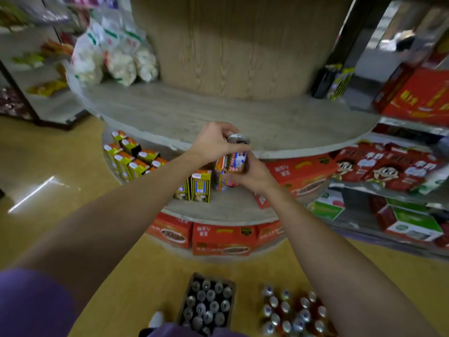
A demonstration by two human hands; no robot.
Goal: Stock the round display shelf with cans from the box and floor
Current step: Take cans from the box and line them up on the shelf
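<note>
Head view shows both my hands meeting on one can (237,154), held upright in the air just in front of the rim of the round shelf (243,122). My left hand (213,142) comes over from the left and curls round the upper part of the can, fingertips near its silver lid. My right hand (252,176) cups it from below and from the right, fingers wrapped round the lower half. A second can may be tucked under the first in that right hand; I cannot tell for sure, as the fingers hide it.

What matters for the next move is this: the can's long axis stands vertical, lid up, and the bare wooden top tier lies just beyond it, away from me and a little higher than the can's base. So I judge the can only needs to travel forward and slightly up, staying upright, then be set down on the boards. Both hands are equally near; the left, holding from above, seems better placed to carry it in, while the right can let go from beneath.

The rest of the stock is well behind and below: the box (206,305) of cans sits on the floor by my feet, with loose cans (294,312) on the floor just to its right.
</note>
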